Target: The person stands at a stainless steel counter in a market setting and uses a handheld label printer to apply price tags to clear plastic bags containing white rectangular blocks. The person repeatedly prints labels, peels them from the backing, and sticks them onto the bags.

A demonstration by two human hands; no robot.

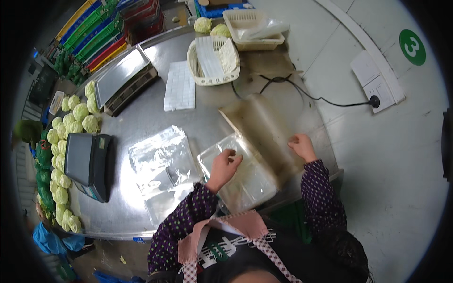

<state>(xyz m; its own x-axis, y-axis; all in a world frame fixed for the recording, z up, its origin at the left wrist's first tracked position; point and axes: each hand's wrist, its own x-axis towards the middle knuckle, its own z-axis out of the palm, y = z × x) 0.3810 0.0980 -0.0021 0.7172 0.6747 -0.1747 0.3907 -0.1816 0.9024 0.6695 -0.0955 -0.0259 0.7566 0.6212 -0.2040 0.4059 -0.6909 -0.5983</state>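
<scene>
My left hand (225,170) is over a stack of clear plastic bags (247,186), its fingers curled and thumb close to them. Whatever it may pinch is too small to make out. Beside the stack, a brown cardboard flap (262,125) stands raised and is blurred. My right hand (303,147) is closed at the flap's right edge, fingers bent around it. To the left of the stack, more clear plastic bags (163,158) lie flat and shiny on the steel table (125,127).
Two scales, one dark (87,158) and one with a steel plate (121,78), stand left among cabbages (75,115). Label sheets (180,87) lie near a white basket (214,80). A cream crate (255,45) stands behind. A black cable (321,98) runs to the wall socket (377,94).
</scene>
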